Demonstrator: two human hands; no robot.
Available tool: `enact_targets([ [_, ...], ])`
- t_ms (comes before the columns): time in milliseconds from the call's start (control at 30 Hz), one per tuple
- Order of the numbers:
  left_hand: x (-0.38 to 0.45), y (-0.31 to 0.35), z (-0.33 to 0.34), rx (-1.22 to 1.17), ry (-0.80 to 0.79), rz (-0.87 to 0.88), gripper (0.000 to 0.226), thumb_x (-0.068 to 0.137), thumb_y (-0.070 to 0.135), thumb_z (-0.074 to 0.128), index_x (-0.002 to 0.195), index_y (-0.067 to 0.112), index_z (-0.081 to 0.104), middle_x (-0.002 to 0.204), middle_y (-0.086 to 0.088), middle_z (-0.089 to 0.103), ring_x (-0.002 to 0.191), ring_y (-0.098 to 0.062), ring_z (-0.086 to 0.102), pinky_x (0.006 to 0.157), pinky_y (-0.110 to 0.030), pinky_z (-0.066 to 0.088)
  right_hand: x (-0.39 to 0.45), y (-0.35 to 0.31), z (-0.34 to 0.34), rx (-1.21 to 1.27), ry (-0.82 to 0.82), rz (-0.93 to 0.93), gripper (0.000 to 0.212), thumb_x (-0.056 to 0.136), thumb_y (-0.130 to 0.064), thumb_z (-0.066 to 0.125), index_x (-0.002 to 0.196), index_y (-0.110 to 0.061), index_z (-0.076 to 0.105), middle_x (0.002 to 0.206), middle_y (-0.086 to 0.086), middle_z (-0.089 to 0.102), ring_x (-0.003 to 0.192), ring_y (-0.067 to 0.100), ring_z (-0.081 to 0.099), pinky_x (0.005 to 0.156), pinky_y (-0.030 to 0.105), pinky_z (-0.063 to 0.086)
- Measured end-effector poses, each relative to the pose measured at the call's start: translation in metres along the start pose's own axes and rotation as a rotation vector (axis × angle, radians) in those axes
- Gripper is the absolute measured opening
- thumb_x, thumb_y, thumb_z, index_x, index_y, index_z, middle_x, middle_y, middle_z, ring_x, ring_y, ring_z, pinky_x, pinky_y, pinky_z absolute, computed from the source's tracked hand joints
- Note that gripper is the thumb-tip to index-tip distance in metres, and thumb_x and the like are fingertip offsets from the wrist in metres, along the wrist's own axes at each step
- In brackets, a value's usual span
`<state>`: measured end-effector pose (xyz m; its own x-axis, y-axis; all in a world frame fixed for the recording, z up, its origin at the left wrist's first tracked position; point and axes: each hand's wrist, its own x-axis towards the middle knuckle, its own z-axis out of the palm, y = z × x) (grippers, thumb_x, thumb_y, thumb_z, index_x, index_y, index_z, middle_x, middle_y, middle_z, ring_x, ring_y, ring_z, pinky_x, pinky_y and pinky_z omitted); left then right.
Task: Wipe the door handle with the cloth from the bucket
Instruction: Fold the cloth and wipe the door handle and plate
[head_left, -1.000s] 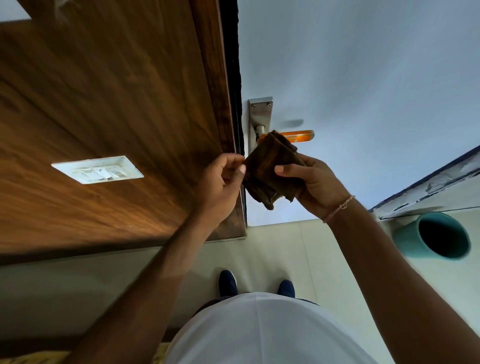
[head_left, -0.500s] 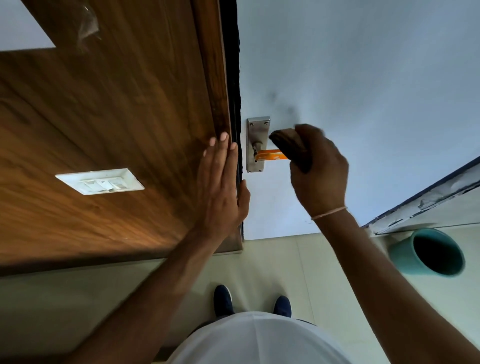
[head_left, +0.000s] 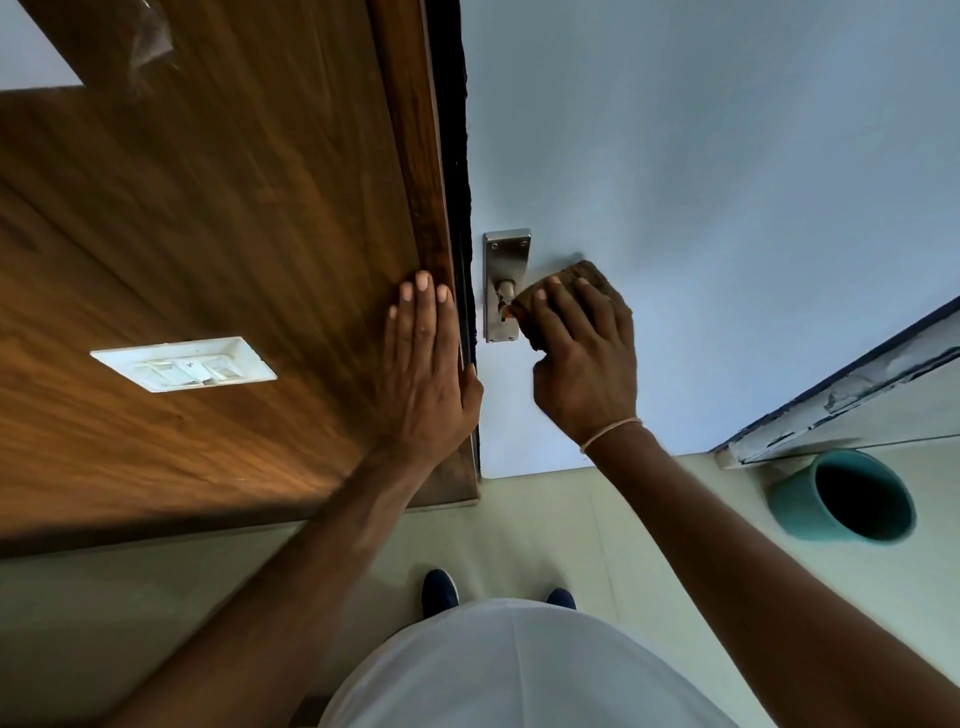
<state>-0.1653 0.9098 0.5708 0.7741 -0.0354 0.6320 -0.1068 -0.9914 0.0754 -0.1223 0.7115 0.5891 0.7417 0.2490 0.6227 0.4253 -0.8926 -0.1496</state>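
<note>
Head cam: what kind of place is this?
Likely a doorway inside a home or similar building: a pale door with a metal handle plate, a wood panel bearing a switch plate, tiled floor, and a teal bucket.

White switch plate (head_left: 183, 363) sat on wood-grain panel (head_left: 218, 249). Blue shoes (head_left: 439, 591) stood on pale floor tiles (head_left: 545, 525); white shirt (head_left: 519, 670) below.

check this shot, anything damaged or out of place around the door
Only the blue-edged strip low on the right looks worn, with its paint chipped and flaking white above the teal bucket. The right hand wraps the brown cloth over the door handle; the left hand lies flat on the wooden panel.
</note>
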Motion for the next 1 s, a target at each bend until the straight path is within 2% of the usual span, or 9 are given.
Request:
enact_targets([
  [133,0.001,-0.004,0.004,0.03,0.001,0.024,0.103,0.097,0.03,0.073,0.171,0.002,0.007,0.179,-0.021,0.009,0.169,-0.03,-0.003,0.139,-0.049,0.012,0.01,-0.023,-0.005,0.096,-0.034,-0.043,0.05,0.099,-0.038,0.064,0.141,-0.012,0.071,0.149,0.008,0.068,0.145,0.037,0.056,0.121,0.053,0.041],
  [233,0.002,-0.003,0.003,0.021,0.003,0.022,0.107,0.093,0.027,0.075,0.172,0.003,0.005,0.179,-0.024,0.014,0.169,-0.031,-0.001,0.139,-0.049,0.011,0.019,-0.005,-0.005,0.097,0.041,-0.039,0.029,0.106,-0.036,0.066,0.125,-0.02,0.08,0.135,0.001,0.077,0.135,0.032,0.064,0.113,0.051,0.047],
  [367,0.002,-0.001,0.003,0.02,0.004,0.014,0.111,0.091,0.026,0.076,0.171,0.003,0.003,0.178,-0.026,0.018,0.168,-0.039,0.011,0.139,-0.048,0.009,0.029,0.001,0.001,0.137,0.106,0.067,0.007,0.1,-0.026,0.076,0.101,-0.022,0.082,0.11,-0.003,0.082,0.119,0.028,0.072,0.107,0.05,0.05],
  [467,0.002,-0.001,0.003,0.002,-0.007,0.01,0.113,0.089,0.026,0.079,0.171,0.002,0.006,0.178,-0.027,0.018,0.168,-0.039,0.011,0.139,-0.05,0.012,0.034,-0.022,0.014,0.162,0.062,-0.014,0.012,0.099,-0.017,0.075,0.108,-0.014,0.082,0.116,0.005,0.082,0.116,0.032,0.074,0.105,0.049,0.052],
  [567,0.002,-0.002,0.003,0.007,0.0,0.021,0.11,0.089,0.026,0.079,0.171,0.0,0.01,0.177,-0.027,0.019,0.167,-0.04,0.013,0.139,-0.052,0.015,0.039,0.002,0.012,0.216,0.038,-0.107,0.016,0.1,-0.018,0.077,0.113,-0.012,0.083,0.117,0.008,0.082,0.111,0.033,0.076,0.102,0.047,0.055],
  [700,0.002,-0.005,0.005,0.035,-0.003,0.027,0.107,0.09,0.028,0.076,0.171,0.0,0.012,0.177,-0.027,0.02,0.167,-0.039,0.012,0.139,-0.051,0.015,0.028,0.037,0.002,0.194,0.102,-0.019,0.012,0.105,-0.023,0.073,0.102,-0.018,0.083,0.111,0.003,0.081,0.11,0.032,0.075,0.102,0.05,0.053],
  [800,0.002,-0.002,0.006,0.036,-0.001,0.021,0.109,0.088,0.027,0.077,0.171,-0.001,0.012,0.176,-0.029,0.022,0.166,-0.041,0.013,0.139,-0.049,0.011,0.026,0.01,0.017,0.162,0.111,0.031,0.009,0.099,-0.018,0.079,0.106,-0.015,0.084,0.113,0.007,0.081,0.112,0.034,0.074,0.1,0.048,0.053],
  [900,0.004,0.002,0.006,0.015,-0.002,0.001,0.11,0.087,0.027,0.078,0.17,-0.003,0.012,0.175,-0.031,0.022,0.165,-0.043,0.014,0.139,-0.048,0.007,0.031,-0.019,0.024,0.226,0.069,-0.036,0.014,0.1,-0.015,0.076,0.113,-0.014,0.083,0.12,0.007,0.081,0.119,0.033,0.073,0.103,0.049,0.053],
  [1000,0.003,0.006,0.006,0.005,-0.003,-0.024,0.108,0.086,0.028,0.075,0.169,-0.004,0.014,0.175,-0.03,0.021,0.165,-0.044,0.015,0.139,-0.047,0.006,0.03,0.004,0.017,0.256,0.059,-0.079,0.015,0.103,-0.017,0.074,0.114,-0.013,0.082,0.123,0.007,0.081,0.121,0.031,0.074,0.105,0.05,0.054],
])
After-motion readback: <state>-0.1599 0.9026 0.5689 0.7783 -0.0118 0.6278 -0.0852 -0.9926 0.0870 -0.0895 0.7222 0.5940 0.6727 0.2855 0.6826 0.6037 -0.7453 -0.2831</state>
